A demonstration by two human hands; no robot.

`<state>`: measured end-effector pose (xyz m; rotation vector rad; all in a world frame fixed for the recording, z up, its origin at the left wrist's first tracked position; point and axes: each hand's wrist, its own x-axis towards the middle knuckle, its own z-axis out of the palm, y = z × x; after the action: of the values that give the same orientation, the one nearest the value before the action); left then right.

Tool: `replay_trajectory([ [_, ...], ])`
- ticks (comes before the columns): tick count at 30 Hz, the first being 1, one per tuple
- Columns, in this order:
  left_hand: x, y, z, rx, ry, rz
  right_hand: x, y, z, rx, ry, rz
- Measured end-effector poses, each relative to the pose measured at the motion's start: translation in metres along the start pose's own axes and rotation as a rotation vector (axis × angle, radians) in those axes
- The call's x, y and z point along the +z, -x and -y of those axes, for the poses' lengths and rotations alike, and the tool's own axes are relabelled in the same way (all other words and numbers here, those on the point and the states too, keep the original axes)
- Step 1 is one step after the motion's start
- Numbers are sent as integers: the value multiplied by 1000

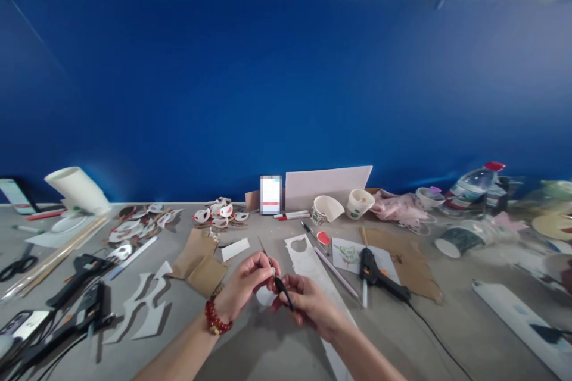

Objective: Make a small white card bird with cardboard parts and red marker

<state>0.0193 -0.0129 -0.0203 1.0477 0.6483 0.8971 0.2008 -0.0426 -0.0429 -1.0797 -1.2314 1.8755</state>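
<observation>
Above the table's near middle, my two hands are close together. The fingertips of my left hand are closed on a thin dark stick that points up and away. My right hand grips a slim black pen-like tool, its upper end close to the left fingertips. Whether stick and tool are one piece, I cannot tell. Just below the fingers shows a white rounded piece, partly hidden. A long white paper strip with a cut-out hole runs beneath my right hand.
Brown cardboard pieces and wavy white cut-outs lie left. Glue guns rest farther left, another glue gun right, its cord trailing forward. Small white-and-red bird shapes, a phone and paper cups line the back.
</observation>
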Motion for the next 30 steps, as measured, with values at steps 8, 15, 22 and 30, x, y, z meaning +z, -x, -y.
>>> replay_trajectory([
  [8,-7,-3,-2,9,-165,-212,-18,-12,5,-177,263,-322],
  [15,-31,-17,12,40,-226,-378,-34,-49,30,-97,1287,-500],
  [22,-34,-16,17,69,-224,-400,-10,-85,35,-45,1392,-464],
  [30,-40,-20,21,28,-282,-370,-29,-68,35,-198,1218,-339],
])
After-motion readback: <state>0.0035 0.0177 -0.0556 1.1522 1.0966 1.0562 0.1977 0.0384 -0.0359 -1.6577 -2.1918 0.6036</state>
